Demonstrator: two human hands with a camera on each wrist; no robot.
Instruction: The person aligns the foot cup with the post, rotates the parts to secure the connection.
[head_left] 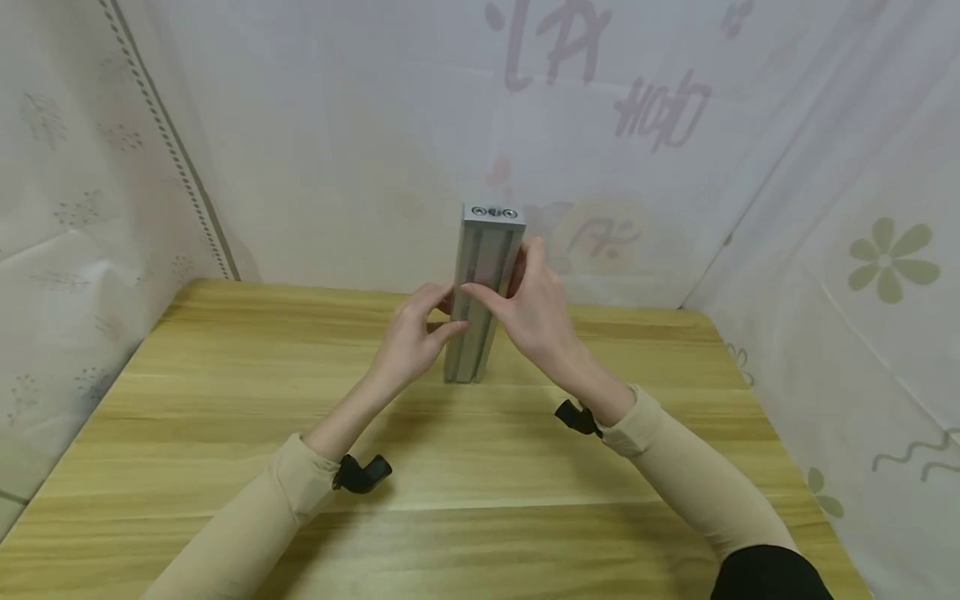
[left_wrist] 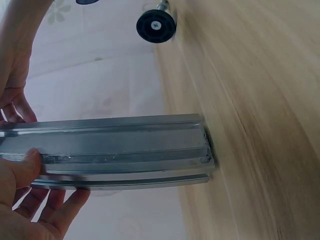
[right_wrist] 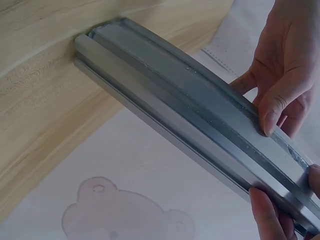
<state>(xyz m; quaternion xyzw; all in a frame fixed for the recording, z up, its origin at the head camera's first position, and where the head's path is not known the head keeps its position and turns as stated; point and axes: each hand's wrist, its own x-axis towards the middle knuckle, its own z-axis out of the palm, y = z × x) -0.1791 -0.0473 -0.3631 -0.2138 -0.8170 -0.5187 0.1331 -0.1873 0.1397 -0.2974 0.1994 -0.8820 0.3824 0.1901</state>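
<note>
While it stands on end on the wooden worktop (head_left: pixel 225 433), near the middle of the head view, the aluminium profile (head_left: pixel 480 292) is steadied from both sides. The left hand (head_left: pixel 412 337) is wrapped about its left side at mid-height, thumb laid across the front face and fingers behind, as is seen at the lower left of the left wrist view. The right hand (head_left: pixel 536 312) holds the right side at the same height, its thumb pressed into the front groove. Only the small bottom end is seated on the wood, so toppling is judged the main risk: were either grip slackened or pushed unevenly, the tall bar could be tipped over onto the worktop or against the cloth backdrop (head_left: pixel 337 125) behind. A slide of the foot on the smooth wood is also thought possible.

Grey, dull-shining metal is shown, with long grooves running the full length of each visible face. Two round recesses and a central hole are seen in the top end cap. Slight scuffing is visible along the groove edges in the wrist views.
</note>
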